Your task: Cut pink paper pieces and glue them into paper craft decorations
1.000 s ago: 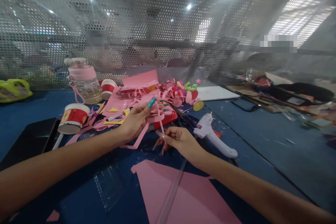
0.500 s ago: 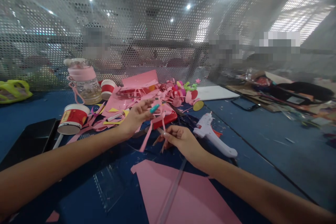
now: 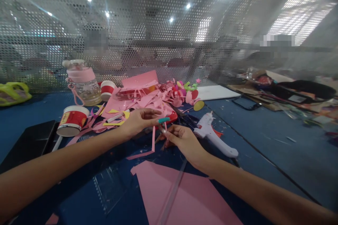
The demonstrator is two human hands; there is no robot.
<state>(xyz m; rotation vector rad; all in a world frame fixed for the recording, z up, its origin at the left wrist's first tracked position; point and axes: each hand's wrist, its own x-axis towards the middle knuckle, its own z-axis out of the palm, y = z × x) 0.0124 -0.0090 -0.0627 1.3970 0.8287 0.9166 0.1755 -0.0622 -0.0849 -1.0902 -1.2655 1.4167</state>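
Behind the blue table (image 3: pixel 266 147), a gray wall (image 3: pixel 153 17) full of little holes is standing, and bright lights are shining up high. From the head camera, two hands are working close together over the table. The right hand (image 3: pixel 183 144) is pinching a thin pink strip (image 3: pixel 153 139) between its thumb and finger, and its other fingers are curling underneath. The left hand (image 3: pixel 139 121) is touching the strip with its long blue-green thumbnail side. Its thumb is lying just below its fingers, but I cannot tell how tightly they are squeezing. The strip is hanging below the left thumb, bending and pointing left. Nearer, a big pink sheet (image 3: pixel 200 200) is lying flat. A white glue gun (image 3: pixel 219 140) is resting to the right of the right hand. Beyond the hands, a messy pink paper heap (image 3: pixel 132 100) is sitting.
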